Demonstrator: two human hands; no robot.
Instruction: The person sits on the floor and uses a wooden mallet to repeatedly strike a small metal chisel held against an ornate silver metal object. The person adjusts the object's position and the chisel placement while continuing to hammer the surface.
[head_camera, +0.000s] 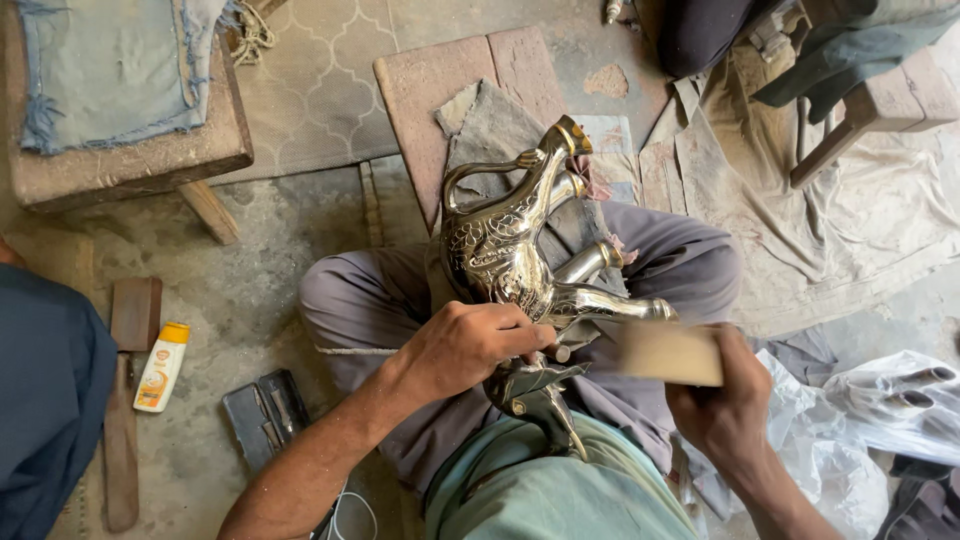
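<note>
An engraved, shiny brass animal figurine (500, 250) lies across my lap, its legs pointing right and its curved tail toward the wooden board beyond my knees. My left hand (465, 345) grips the figurine's body near the neck, steadying it. My right hand (725, 405) holds a tan rectangular block (668, 353), blurred, pressed against the tip of one leg (625, 308). A grey cloth (500, 130) lies beneath the figurine.
A low wooden stool with a denim rag (110, 75) stands at upper left. On the floor at left lie a white and orange bottle (162, 367), a dark case (265, 415) and a wooden tool (125, 400). Crumpled plastic (880, 400) sits at right. Another person's blue sleeve (45, 400) is at far left.
</note>
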